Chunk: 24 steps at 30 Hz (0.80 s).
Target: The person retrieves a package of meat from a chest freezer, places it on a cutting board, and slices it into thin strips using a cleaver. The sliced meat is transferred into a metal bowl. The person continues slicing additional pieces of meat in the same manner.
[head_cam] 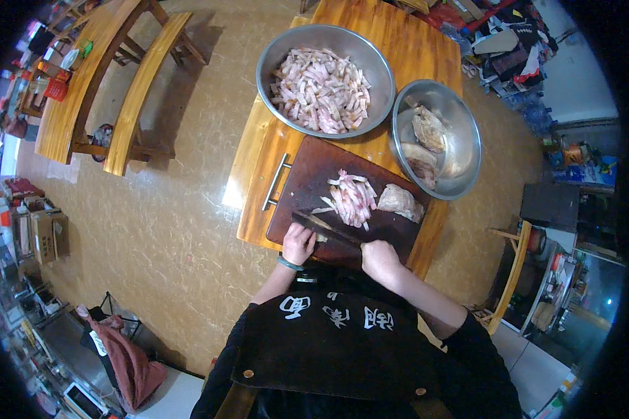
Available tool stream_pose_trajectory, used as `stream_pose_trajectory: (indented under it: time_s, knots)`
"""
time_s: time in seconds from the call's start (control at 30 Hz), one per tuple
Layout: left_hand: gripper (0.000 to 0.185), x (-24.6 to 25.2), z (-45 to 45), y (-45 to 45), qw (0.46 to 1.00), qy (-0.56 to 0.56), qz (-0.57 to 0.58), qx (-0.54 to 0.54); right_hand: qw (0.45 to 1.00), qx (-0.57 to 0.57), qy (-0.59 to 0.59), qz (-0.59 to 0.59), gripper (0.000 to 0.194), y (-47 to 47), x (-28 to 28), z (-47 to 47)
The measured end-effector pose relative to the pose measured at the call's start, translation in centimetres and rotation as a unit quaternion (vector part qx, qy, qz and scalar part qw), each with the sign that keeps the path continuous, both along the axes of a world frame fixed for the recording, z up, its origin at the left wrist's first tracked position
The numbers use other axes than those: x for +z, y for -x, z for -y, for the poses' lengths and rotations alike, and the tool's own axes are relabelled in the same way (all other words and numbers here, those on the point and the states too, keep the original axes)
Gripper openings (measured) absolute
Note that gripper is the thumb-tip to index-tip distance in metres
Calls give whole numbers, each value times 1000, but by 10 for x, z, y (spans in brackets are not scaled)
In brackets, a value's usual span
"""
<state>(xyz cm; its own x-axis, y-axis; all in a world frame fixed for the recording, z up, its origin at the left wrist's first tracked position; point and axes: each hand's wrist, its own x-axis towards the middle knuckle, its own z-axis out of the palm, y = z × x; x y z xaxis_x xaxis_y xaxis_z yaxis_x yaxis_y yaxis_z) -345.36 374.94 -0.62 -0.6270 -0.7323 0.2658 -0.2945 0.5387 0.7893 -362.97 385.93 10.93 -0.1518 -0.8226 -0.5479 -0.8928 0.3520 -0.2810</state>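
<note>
My right hand (381, 263) grips the handle of a dark-bladed kitchen knife (340, 235), whose blade points left over the cutting board (304, 173). Close to the blade's far end, my left hand (297, 244) holds down a pale piece of meat (321, 237), mostly hidden by the blade and fingers. A loose heap of pinkish-white meat strips (352, 199) lies beyond the knife. To its right sits a pale, uncut chunk of meat (400, 202). A metal handle (277, 182) runs along the board's left side.
Past the board stands a large steel bowl (264, 78) holding many cut strips. A smaller steel bowl (464, 152) at the right contains larger meat pieces. Both rest on the wooden table (409, 42). A wooden bench (147, 94) is at the far left, and a wooden stool (511, 277) at the right.
</note>
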Motion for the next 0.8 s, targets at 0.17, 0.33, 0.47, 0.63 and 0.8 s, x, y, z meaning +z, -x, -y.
stream_pose_trajectory:
  time_s: [0.17,0.33,0.47,0.63,0.8]
  knots:
    - [13,-7,-3,0,1000,26,4,2,996,-46,-66,-27,12,-27,-4,26]
    - [11,-3,-1,3,1000,1,-29,0,998,-49,-11,34,12,8,-34,50]
    - [11,0,-3,2,999,16,-41,7,999,2,43,1,13,19,-23,29]
    - [11,-3,-7,-2,999,24,-21,17,995,3,-98,-4,13,-8,15,8]
    - [11,-4,-7,-3,1000,5,19,6,1000,-1,-25,2,13,-25,-13,44]
